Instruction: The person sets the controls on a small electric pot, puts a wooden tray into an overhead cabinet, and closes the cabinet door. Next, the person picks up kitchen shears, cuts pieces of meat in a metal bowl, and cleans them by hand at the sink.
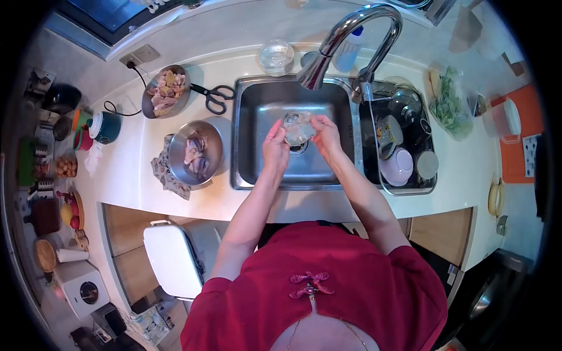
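Over the sink [246,134], a clear, shiny plastic piece [298,128] is held up between both hands; whether it is a bag or a thin container I cannot tell. My left hand [276,145] grips its left edge, thumb and fingers closed. On the opposite edge, my right hand [326,134] pinches it. Left of the sink, a steel bowl [216,149] contains a few pieces of raw meat or fish [196,155]. Behind it, another metal bowl [149,108] is filled with cut raw chicken [168,92]. Black-handled scissors [215,99] lie beside that bowl.
A chrome faucet [345,35] arches over the sink. To the right, a drying basin [404,190] holds dishes, including a pale bowl [398,167]. Bagged greens [452,105] rest farther right. A patterned cloth [167,172] lies beside the steel bowl. A glass jar [276,57] stands behind the sink.
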Motion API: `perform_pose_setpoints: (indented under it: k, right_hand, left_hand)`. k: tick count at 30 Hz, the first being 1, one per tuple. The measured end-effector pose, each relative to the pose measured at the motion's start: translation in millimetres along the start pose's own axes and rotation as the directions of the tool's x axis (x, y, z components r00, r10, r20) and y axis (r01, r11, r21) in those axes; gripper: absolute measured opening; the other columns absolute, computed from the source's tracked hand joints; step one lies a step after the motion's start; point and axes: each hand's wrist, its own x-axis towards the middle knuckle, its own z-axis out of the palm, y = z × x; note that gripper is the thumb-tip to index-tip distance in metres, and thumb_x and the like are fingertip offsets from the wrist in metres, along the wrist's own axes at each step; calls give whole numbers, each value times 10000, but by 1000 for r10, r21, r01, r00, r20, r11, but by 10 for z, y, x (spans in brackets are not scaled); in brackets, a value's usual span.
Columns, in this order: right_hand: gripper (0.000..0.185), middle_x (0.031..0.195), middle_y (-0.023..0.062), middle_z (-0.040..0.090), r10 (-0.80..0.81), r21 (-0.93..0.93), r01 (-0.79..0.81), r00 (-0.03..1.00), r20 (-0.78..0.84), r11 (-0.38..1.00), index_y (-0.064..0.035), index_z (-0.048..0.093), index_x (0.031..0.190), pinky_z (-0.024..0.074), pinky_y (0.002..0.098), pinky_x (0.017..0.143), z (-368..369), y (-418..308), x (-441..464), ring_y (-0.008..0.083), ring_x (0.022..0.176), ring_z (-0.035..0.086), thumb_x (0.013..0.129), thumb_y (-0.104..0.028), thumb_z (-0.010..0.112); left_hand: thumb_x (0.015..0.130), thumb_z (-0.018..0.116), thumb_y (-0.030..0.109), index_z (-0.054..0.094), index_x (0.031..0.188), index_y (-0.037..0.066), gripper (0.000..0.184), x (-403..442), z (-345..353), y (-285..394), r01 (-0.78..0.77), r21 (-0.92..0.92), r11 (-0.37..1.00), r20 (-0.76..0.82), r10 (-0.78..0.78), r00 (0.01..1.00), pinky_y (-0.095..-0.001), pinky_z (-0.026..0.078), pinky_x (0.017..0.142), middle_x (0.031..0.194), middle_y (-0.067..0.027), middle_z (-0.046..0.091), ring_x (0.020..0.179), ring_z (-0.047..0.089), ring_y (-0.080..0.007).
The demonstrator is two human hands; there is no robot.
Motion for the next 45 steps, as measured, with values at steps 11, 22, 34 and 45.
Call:
perform_pose_setpoints:
  k: [11, 22, 34, 45]
  right_hand:
    - [170, 772, -34, 605, 171, -671, 184, 888, 427, 719, -62, 620, 963, 413, 194, 545, -529, -692, 474, 34, 639, 518, 863, -198, 642]
    - [361, 904, 146, 581, -99, -434, 825, 429, 898, -363, -54, 542, 999, 459, 424, 720, -890, -1562, 754, 328, 835, 578, 800, -336, 647]
    - [375, 726, 121, 586, -40, -386, 686, 462, 886, -617, -48, 534, 888, 505, 391, 583, -1184, -1955, 1031, 315, 663, 615, 855, -420, 564]
    - [597, 778, 218, 641, 129, -574, 480, 829, 544, -664, 32, 516, 956, 514, 470, 660, -1087, -1943, 930, 398, 724, 634, 846, -555, 511]
  left_hand:
    - [877, 566, 12, 444, 1293, -25, 435, -49, 280, -292, -62, 232, 971, -103, 88, 991, -269, 495, 767, 1034, -89, 605, 859, 593, -140]
    - [837, 619, 16, 506, 1248, -27, 428, 112, 178, -348, -61, 315, 947, -169, 120, 978, -231, 485, 648, 971, -59, 627, 781, 595, -112]
    - [860, 591, 22, 470, 1272, -26, 433, 65, 207, -284, -43, 259, 965, -149, 84, 985, -294, 534, 737, 1020, -104, 621, 851, 623, -170]
    - [858, 599, 28, 478, 1262, -25, 426, 80, 302, -291, -56, 258, 964, -145, 96, 985, -248, 512, 673, 906, -49, 614, 758, 602, -123]
